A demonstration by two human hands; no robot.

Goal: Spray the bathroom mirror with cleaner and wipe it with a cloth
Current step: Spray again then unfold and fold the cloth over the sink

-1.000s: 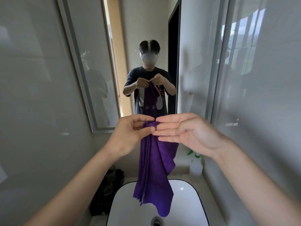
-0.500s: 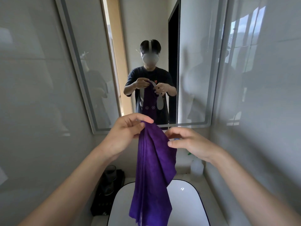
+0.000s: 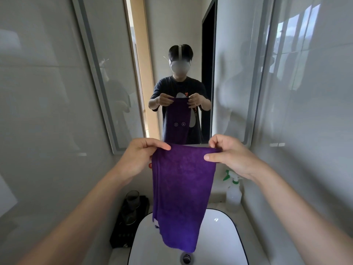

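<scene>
A purple cloth (image 3: 181, 192) hangs in front of me, folded lengthwise, its lower end over the basin. My left hand (image 3: 141, 157) pinches its top left corner and my right hand (image 3: 229, 157) pinches its top right corner, so the top edge is stretched flat between them. The bathroom mirror (image 3: 118, 77) fills the wall ahead and reflects a person holding the same cloth. A clear spray bottle (image 3: 233, 194) with a green-and-white trigger stands on the counter at the back right, below my right wrist.
A white basin (image 3: 219, 236) with a dark rim and a drain sits below the cloth. A dark glass tumbler (image 3: 132, 199) rests on a black rack at the left of the basin. Tiled walls close in on both sides.
The cloth was bunched between both hands near the top. My right hand slid away to the right along the edge, and the cloth now hangs spread flat between two pinched corners.
</scene>
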